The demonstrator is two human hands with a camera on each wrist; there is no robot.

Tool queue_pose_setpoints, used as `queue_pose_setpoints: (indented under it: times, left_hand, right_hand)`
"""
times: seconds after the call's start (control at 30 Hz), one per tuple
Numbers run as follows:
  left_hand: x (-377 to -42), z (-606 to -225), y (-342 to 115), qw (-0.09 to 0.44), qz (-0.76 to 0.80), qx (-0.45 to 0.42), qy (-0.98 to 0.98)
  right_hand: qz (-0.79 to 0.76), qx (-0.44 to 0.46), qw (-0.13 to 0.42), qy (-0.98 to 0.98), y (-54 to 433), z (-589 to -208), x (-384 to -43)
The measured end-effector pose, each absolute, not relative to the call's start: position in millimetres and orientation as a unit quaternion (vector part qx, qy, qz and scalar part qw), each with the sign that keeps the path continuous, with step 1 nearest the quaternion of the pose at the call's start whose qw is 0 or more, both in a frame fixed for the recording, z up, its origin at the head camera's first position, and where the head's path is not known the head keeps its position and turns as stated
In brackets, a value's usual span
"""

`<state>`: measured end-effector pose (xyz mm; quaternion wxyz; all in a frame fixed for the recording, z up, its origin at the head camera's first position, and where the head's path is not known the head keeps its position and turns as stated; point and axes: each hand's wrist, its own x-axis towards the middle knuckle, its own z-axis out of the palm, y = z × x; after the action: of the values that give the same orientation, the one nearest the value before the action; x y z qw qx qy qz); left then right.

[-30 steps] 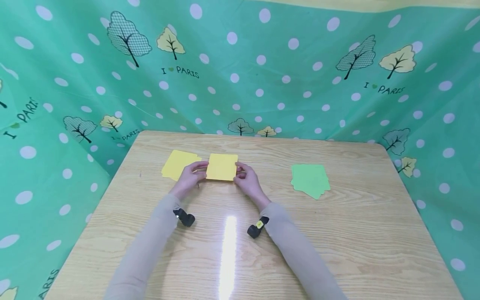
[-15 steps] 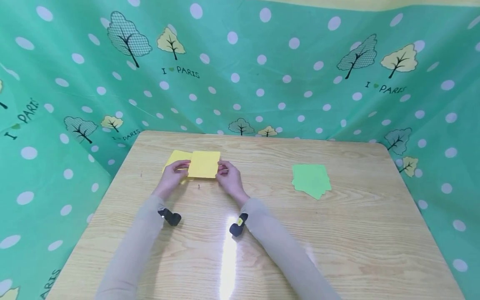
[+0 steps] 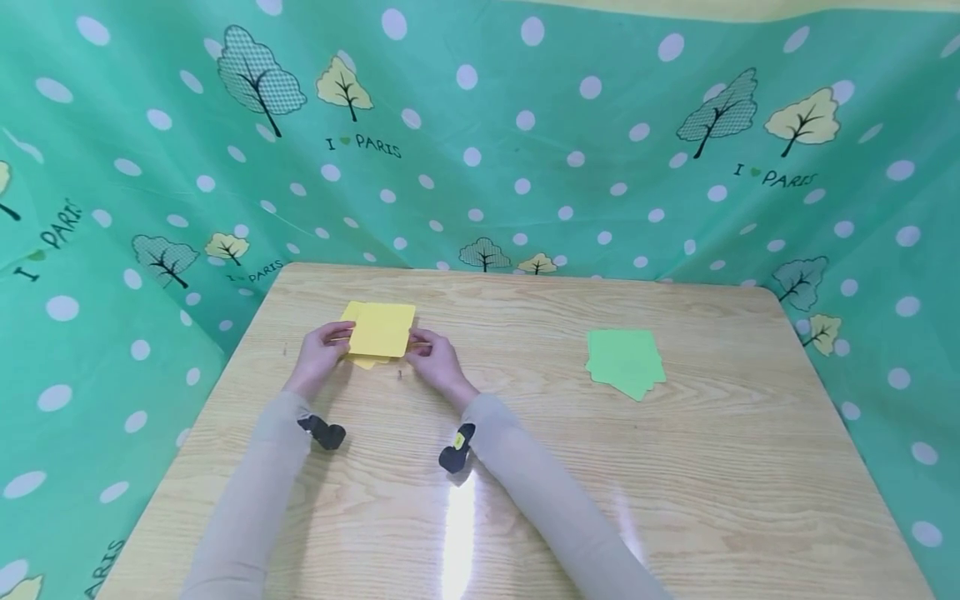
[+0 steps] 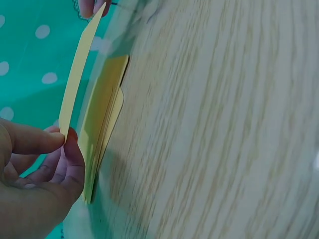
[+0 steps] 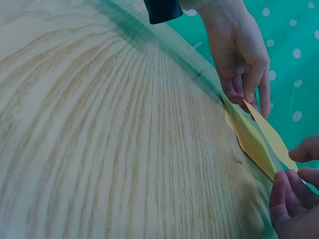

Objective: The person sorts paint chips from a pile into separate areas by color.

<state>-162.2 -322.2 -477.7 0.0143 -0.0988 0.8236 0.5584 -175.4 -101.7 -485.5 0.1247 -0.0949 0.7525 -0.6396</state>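
A square yellow card (image 3: 382, 330) is held just above a pile of similar yellow cards (image 4: 103, 117) at the back left of the table. My left hand (image 3: 317, 360) pinches its left edge between thumb and fingers, as the left wrist view shows closely. On the opposite edge, my right hand (image 3: 441, 367) holds the card by thumb and fingertips. Seen from the left wrist, the held card (image 4: 79, 74) is apart from the pile, which it largely covers in the head view. The pile's edges are uneven.
Several green cards (image 3: 624, 360) lie in an uneven pile on the right of the wooden table (image 3: 720, 467). A green dotted curtain (image 3: 480, 133) hangs along the table's back and sides. Each wrist carries a small black camera (image 3: 322, 432).
Both hands have moved left together, carrying the yellow card from beside the yellow pile to over it. The green cards have stayed in place.
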Motion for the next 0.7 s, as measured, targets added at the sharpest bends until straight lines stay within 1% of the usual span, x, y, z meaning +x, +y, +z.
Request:
queue_pose_setpoints:
  times: [0.23, 0.47, 0.7]
  left_hand:
    - [-161.2, -478.1, -337.1, 0.006, 0.541, -0.109, 0.834]
    - [-155.2, -469.7, -344.9, -0.005, 0.546, -0.132, 0.827]
    - [-151.6, -463.6, -342.4, 0.004, 0.535, -0.118, 0.837]
  right_hand:
    - [-0.596, -0.143, 0.161, 0.773, -101.1, -480.2, -171.9]
    - [-0.576, -0.140, 0.150, 0.792, -84.7, -481.4, -177.8]
    - [-0.563, -0.135, 0.152, 0.801, -62.1, -481.0, -184.9]
